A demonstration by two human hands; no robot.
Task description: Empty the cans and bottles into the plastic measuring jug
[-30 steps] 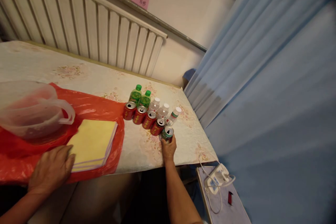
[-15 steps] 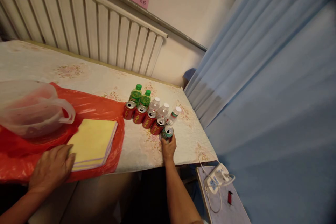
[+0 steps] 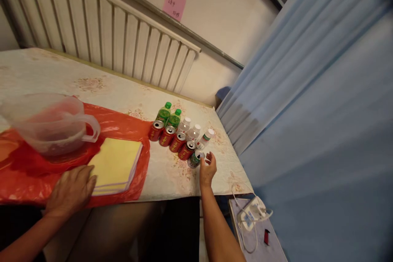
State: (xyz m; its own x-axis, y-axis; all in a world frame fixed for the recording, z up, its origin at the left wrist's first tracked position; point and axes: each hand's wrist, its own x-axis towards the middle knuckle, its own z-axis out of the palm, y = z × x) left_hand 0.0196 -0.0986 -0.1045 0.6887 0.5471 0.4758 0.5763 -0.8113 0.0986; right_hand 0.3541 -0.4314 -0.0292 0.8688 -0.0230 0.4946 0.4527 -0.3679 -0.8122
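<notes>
My left hand [image 3: 72,187] lies flat with its fingertips on the left edge of a folded stack of yellow cloths [image 3: 116,161]. The cloths rest on a red plastic sheet [image 3: 112,118]. Just right of a green can [image 3: 194,161], my right hand [image 3: 208,168] is open with its fingers apart. The can stands at the near right end of a row of several red cans [image 3: 168,136]. Behind them are two green-capped bottles [image 3: 174,120], two clear white-capped bottles [image 3: 194,132] and one slimmer white-capped bottle [image 3: 206,138].
A translucent plastic jug [image 3: 52,131] stands on the red sheet at left. Behind the flowered tabletop [image 3: 123,77] is a radiator [image 3: 123,41]. A blue curtain [image 3: 307,90] hangs at right. A power strip [image 3: 251,213] with a cable sits on a lower stand.
My right hand has let go of the green can and moved slightly to its right, fingers spreading. My left hand stays at the cloths. The view has shifted slightly.
</notes>
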